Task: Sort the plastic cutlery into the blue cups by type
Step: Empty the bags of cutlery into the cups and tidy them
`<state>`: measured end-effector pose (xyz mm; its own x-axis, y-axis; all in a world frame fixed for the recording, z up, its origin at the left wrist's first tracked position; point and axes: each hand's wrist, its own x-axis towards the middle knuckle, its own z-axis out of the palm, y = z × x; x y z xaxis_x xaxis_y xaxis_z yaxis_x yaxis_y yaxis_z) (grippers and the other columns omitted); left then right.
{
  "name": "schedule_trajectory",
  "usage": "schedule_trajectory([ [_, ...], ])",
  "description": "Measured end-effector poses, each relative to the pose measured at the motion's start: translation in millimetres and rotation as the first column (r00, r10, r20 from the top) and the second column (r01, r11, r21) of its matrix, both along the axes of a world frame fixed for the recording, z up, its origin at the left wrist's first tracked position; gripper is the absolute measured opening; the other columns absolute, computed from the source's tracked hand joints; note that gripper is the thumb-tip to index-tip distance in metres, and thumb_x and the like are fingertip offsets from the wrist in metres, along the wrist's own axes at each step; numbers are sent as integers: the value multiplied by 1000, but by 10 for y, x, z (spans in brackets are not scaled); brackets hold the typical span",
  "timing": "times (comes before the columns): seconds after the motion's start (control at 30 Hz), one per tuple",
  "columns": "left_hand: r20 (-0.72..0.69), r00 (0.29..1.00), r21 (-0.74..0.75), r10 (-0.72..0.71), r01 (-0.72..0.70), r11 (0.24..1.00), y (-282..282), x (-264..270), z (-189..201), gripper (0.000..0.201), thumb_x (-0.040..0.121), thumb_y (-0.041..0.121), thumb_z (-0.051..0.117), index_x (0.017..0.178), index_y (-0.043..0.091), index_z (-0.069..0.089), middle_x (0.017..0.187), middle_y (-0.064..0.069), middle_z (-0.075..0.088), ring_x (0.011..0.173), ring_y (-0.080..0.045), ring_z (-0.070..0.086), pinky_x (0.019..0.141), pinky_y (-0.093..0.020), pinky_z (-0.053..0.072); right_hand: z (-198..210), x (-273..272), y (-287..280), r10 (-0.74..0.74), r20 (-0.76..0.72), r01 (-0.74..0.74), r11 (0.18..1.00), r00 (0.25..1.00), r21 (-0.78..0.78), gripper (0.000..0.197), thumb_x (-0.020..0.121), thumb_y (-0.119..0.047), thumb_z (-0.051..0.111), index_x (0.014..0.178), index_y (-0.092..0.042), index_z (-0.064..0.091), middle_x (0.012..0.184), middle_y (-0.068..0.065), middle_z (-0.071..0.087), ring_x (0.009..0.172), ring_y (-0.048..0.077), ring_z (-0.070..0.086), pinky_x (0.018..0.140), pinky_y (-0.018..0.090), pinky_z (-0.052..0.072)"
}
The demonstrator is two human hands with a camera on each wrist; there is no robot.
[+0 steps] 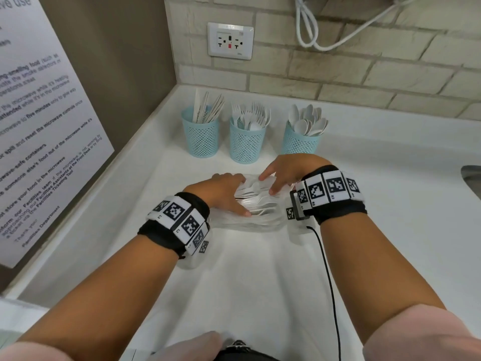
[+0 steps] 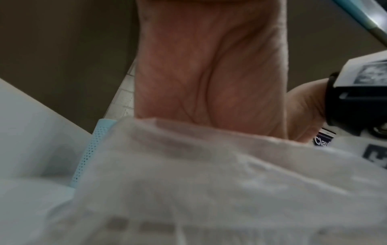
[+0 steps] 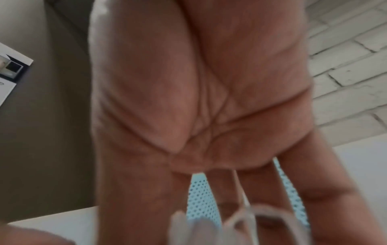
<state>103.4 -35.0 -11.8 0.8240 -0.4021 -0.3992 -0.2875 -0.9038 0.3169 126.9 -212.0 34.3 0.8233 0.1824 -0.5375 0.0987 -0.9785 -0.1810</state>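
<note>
Three blue mesh cups stand in a row at the back of the white counter [image 1: 390, 204]. The left cup [image 1: 200, 134] holds knives, the middle cup [image 1: 247, 143] forks, the right cup [image 1: 302, 140] spoons. In front of them lies a clear plastic bag of white cutlery [image 1: 250, 217]. My left hand [image 1: 234, 196] grips the bag's left end, fingers over the far edge and thumb on the near side. My right hand [image 1: 270, 183] pinches the plastic at the bag's right end. The left wrist view has my palm [image 2: 209, 74] above the blurred bag [image 2: 209, 182], which hides the fingers. The right wrist view shows my right hand [image 3: 209, 99] over a cup [image 3: 201, 199].
A wall with a printed notice [image 1: 39, 126] closes the left side. Behind the cups, the brick wall carries an outlet [image 1: 230, 40] and a hanging white cable [image 1: 325, 29]. A sink edge [image 1: 472, 178] shows at the far right. A black cable [image 1: 328, 269] trails from my right wrist.
</note>
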Motion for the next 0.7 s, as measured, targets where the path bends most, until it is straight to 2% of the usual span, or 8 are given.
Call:
schedule_trajectory([
  [0.13, 47, 999, 45, -24, 22, 999, -70, -66, -11, 103, 69, 54, 75, 148, 21, 16, 146, -5, 32, 133, -29, 30, 107, -42, 34, -145, -52, -38, -140, 137, 116, 980, 981, 164, 47, 81, -10, 69, 124, -27, 59, 105, 0, 56, 75, 10, 53, 82, 26, 45],
  [0.27, 81, 994, 99, -68, 60, 993, -112, -135, -40, 109, 67, 53, 75, 149, 25, 9, 148, -3, 25, 134, -31, 23, 105, -49, 34, -246, -48, -40, -225, 208, 162, 946, 952, 279, 37, 85, -2, 61, 117, -20, 65, 104, 4, 55, 61, 7, 52, 61, 17, 43],
  [0.4, 136, 983, 214, -122, 91, 973, -172, -183, -96, 90, 71, 58, 67, 142, 21, 23, 141, -6, 29, 129, -33, 27, 100, -52, 33, -303, -53, -43, -279, 238, 194, 925, 930, 327, 36, 85, 0, 58, 114, -19, 66, 126, 10, 56, 85, 16, 52, 78, 24, 44],
  [0.5, 143, 986, 164, -87, 63, 984, -189, -165, -84, 77, 79, 54, 62, 139, 18, 29, 139, -9, 33, 128, -33, 32, 100, -48, 34, -310, -43, -82, -289, 248, 201, 924, 925, 325, 37, 86, 1, 56, 115, -19, 65, 126, 9, 58, 92, 18, 54, 75, 22, 41],
  [0.57, 156, 985, 87, -79, 66, 994, -168, -140, -53, 69, 82, 49, 62, 136, 14, 35, 134, -11, 41, 121, -32, 41, 97, -41, 39, -306, -33, -121, -297, 247, 210, 922, 922, 325, 36, 86, 1, 55, 116, -18, 65, 125, 10, 59, 91, 18, 56, 63, 18, 41],
  [0.63, 183, 979, 6, -87, 88, 996, -132, -120, -23, 57, 83, 43, 63, 127, 11, 46, 121, -8, 53, 106, -26, 51, 86, -33, 42, -307, -18, -153, -306, 252, 218, 920, 918, 325, 36, 87, 1, 53, 116, -17, 64, 125, 11, 59, 89, 16, 54, 57, 14, 39],
  [0.7, 198, 977, -43, -84, 94, 995, -101, -98, 7, 46, 84, 41, 64, 115, 9, 53, 106, -3, 58, 90, -20, 51, 75, -28, 39, -309, -8, -170, -314, 258, 222, 918, 914, 328, 36, 87, 1, 53, 117, -17, 63, 125, 12, 59, 90, 17, 55, 57, 17, 40],
])
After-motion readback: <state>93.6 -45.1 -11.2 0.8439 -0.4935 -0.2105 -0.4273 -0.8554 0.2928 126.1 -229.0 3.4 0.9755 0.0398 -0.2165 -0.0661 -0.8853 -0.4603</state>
